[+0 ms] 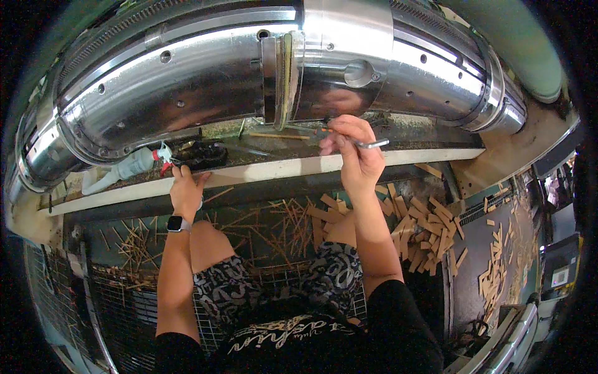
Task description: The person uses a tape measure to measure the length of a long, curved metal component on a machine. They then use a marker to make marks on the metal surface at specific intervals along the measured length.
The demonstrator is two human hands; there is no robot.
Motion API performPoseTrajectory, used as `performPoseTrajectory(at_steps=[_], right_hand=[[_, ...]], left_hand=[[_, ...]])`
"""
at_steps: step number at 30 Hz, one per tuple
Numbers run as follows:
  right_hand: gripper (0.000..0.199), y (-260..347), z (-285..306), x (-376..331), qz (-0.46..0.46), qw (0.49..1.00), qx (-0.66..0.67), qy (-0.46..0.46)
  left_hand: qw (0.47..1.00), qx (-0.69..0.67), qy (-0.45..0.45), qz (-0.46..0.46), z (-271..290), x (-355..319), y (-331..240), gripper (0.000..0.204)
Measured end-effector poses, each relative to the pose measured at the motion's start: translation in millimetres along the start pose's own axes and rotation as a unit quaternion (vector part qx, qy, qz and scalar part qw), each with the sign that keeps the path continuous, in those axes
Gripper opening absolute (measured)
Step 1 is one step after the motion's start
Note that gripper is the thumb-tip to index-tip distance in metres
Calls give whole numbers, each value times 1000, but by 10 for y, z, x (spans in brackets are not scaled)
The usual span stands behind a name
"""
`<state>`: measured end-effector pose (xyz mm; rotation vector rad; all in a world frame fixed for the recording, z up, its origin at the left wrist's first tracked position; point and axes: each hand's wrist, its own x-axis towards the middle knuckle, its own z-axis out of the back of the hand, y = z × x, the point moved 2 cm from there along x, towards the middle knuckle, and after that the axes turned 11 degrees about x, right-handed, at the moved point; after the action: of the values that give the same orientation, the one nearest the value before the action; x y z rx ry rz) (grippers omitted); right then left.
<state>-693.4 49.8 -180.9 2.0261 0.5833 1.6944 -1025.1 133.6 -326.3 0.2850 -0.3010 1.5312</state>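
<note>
My right hand (356,153) is closed around a bent silver hex key (377,144), just below the large polished metal cylinder (212,81). The short end sticks out past my palm to the right. Near my fingertips, a thin shaft with an orange patch leads left toward a narrow upright strip (285,81) on the cylinder. My left hand (185,192) rests on the long pale rail (249,173), thumb and fingers apart, holding nothing. Just beyond its fingertips lies a whitish spray bottle (121,172) with a red and white trigger head. A glossy black bundle (205,156) sits beside it.
Behind the rail, a trough holds a thin wooden strip (280,135). Cardboard-like scraps (430,227) are heaped below on the right, with narrow strips (140,246) scattered left. A pale side frame (517,149) bounds the right; wire grating (124,311) lies lower left.
</note>
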Motion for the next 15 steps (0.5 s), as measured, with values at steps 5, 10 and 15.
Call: performPoseTrajectory(at_steps=[5,10,15], right_hand=[[17,-15,-26,-22,21,1000,-16,-9],[14,-18,-71,50,-8,997,-69,-20],[15,-21,-48,99,47,976,-215,-4]], left_hand=[[1000,10,-27,-5,-27,-10,-12,55],[1000,8,-9,1,41,-19,-30,54],[1000,-11,-26,0,36,-23,-19,53]])
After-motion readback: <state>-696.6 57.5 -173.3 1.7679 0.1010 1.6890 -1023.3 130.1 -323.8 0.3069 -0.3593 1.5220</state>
